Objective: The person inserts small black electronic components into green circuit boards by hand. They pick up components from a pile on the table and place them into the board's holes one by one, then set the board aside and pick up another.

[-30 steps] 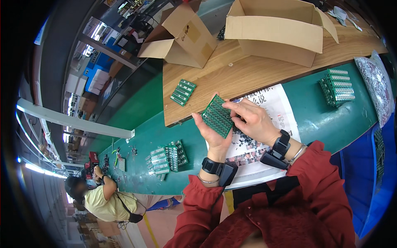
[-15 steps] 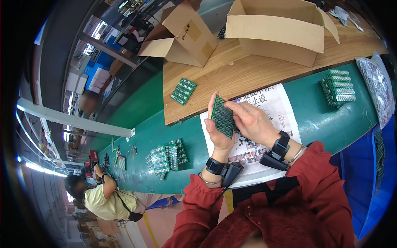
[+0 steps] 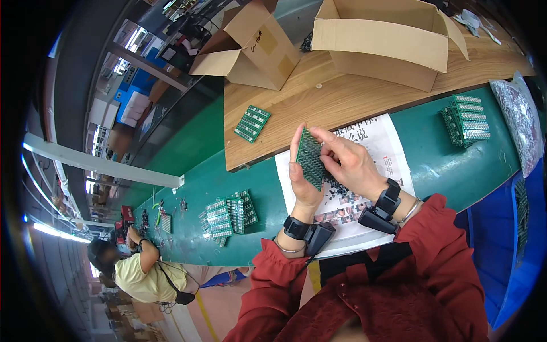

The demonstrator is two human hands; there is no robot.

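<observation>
Circuit board: thin, green and flat, seen from the side bearing close rows of small parts.
Board's tilt: standing steeply on edge, its studded face turned toward the right hand.
Board's hold: propped between thumb and fingers of the left hand.
Board's place: raised over the printed paper, clear of its surface.

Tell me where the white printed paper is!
In the head view, the paper lies just right of centre on the green tabletop, beneath the bare left hand and right hand.
</observation>
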